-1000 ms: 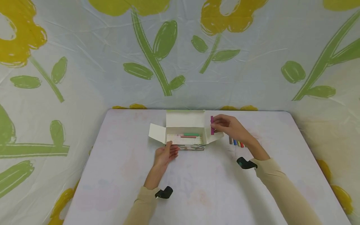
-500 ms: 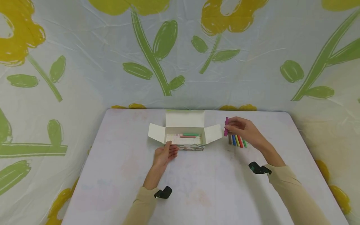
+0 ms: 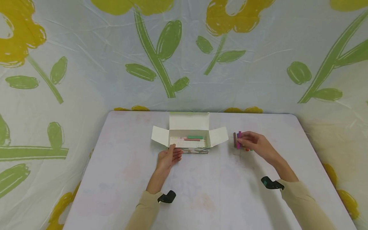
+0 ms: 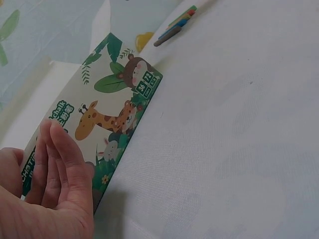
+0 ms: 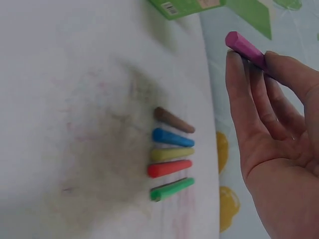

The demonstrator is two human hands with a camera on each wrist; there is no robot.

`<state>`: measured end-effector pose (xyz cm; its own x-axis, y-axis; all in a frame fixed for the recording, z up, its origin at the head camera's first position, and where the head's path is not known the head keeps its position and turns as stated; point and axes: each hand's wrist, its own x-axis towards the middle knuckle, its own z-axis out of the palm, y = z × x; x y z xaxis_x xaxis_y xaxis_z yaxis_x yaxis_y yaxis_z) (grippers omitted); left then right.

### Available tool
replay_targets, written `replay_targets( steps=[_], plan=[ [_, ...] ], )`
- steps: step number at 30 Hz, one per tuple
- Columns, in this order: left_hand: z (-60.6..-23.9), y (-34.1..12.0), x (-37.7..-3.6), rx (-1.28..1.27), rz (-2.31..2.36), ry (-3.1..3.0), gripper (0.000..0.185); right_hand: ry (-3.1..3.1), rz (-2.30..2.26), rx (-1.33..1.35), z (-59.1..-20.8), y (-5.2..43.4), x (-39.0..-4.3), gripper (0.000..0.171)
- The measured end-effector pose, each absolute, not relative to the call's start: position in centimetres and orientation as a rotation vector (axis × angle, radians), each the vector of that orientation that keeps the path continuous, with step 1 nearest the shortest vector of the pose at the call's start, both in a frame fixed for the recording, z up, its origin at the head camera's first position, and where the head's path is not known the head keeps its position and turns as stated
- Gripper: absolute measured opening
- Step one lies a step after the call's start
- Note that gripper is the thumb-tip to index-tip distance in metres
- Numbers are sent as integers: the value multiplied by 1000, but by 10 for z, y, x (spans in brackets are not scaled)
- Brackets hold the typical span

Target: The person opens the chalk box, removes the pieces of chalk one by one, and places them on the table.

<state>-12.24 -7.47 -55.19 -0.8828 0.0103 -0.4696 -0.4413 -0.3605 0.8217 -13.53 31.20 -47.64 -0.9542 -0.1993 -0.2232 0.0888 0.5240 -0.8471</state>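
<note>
My left hand grips the front wall of a white chalk box, thumb at the rim and fingers along the outside. The box's printed front shows a giraffe and other animals in the left wrist view. Inside lie a green chalk and a pinkish-red chalk. My right hand pinches a purple chalk between thumb and fingertips. It hovers over a row with a brown chalk, blue chalk, yellow chalk, red chalk and green chalk.
The box's side flaps spread outward and its lid stands up at the back. Chalk smudges mark the white tabletop around the row. A flower-printed cloth hangs behind the table.
My right hand has carried the purple chalk rightward from beside the box, then down over the chalk row. The left hand and the box have stayed in place.
</note>
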Motion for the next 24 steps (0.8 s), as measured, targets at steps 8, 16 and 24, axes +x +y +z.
replay_targets(
  steps=[8, 16, 24],
  plan=[
    [-551, -74, -123, -574, 2316, 1576, 39, 2388, -1424, -60, -504, 317, -123, 45],
    [-551, -75, -121, -568, 2312, 1567, 42, 2382, -1335, -60, -518, 315, -116, 46],
    [-552, -76, -122, -576, 2307, 1566, 40, 2471, -1251, -93, -525, 305, -117, 41]
  ],
)
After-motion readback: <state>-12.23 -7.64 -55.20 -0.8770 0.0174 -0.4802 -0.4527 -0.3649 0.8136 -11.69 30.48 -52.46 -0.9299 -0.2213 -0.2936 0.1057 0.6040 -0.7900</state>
